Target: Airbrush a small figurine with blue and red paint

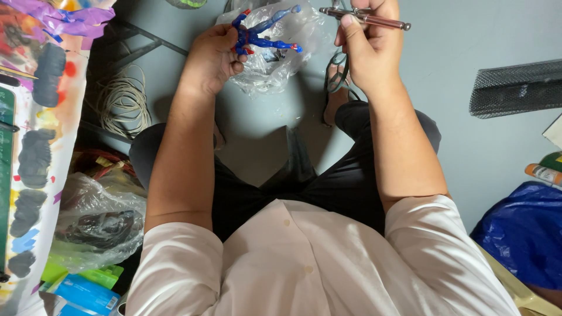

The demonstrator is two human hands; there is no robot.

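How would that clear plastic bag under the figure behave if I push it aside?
The clear plastic bag is crumpled and thin, so it would likely fold and slide rather than move as one piece. It looks very light and may drift or cling. The left hand holds the blue and red figure above it, so nothing seems to weigh it down.

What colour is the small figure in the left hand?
Mostly blue with red parts; the figure in the left hand shows in the head view.

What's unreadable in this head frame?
- Airbrush in right hand: top of the tool is cut off by the frame's top edge.
- Blue-and-red figure in left hand: torso partly hidden by fingers.
- Clear plastic bag: contents blurred by glare.
- Right foot: behind right hand.
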